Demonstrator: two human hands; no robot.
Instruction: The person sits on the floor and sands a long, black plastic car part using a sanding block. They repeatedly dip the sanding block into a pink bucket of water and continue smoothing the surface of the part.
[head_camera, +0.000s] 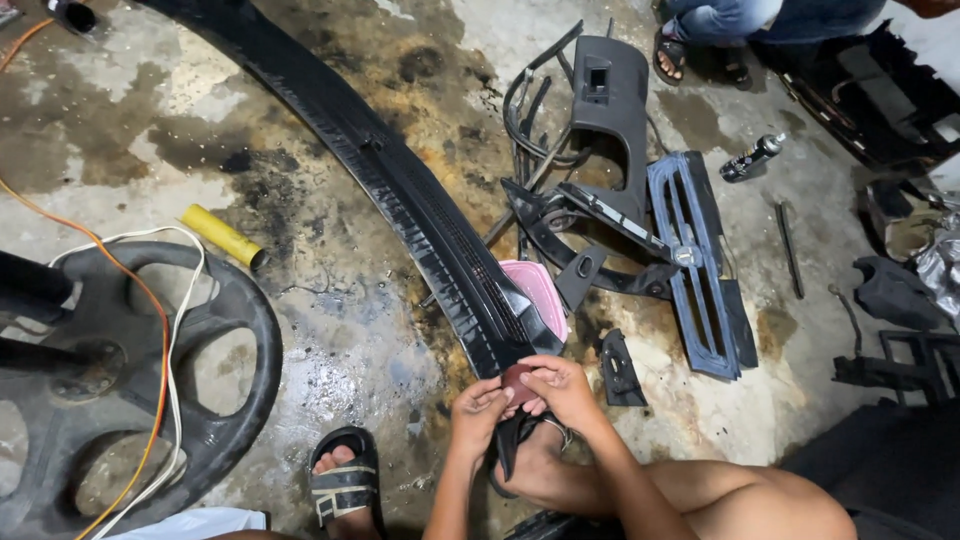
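A long black plastic car trim panel (400, 185) curves across the stained concrete floor from the top left down to my hands. My left hand (478, 410) and my right hand (560, 388) meet at its near end, both pinching a small reddish-pink piece (518, 381) pressed against the panel's tip. A pink rectangular pad (540, 290) lies under the panel just beyond my hands. My feet in black sandals (345, 485) rest on the floor below.
Black plastic car parts, a dark grille (700, 265) and a console piece (610, 100) lie right of the panel. A spray can (752, 158), a yellow tube (222, 236), a black fan base (120, 390) with orange and white cables, and another person's sandalled feet (690, 50) are around.
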